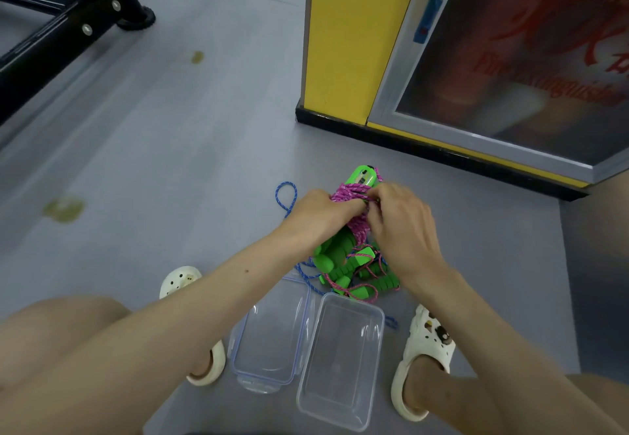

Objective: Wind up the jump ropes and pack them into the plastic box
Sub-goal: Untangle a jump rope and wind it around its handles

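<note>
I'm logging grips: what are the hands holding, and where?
One pink jump rope: the left hand grips its green handles around the wound middle; the right hand pinches the pink cord there.

Open floor (170, 162) leftward — yellow cabinet (340, 43) behind, rope pile (354, 271) and lid (272, 332) beside the box (340, 366).

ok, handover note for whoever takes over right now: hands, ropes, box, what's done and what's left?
Left hand: grips the pink-corded jump rope with green handles, held above the floor.
Right hand: fingers pinch its cord at the wraps.
Tangled pile of green-handled ropes, pink and blue cords: on the floor beyond the box.
Clear rectangular plastic box: open and empty between the feet, with the blue-sealed lid to its left.
Done: one rope partly wound.
Left: finish it, wind the pile, pack everything.
</note>
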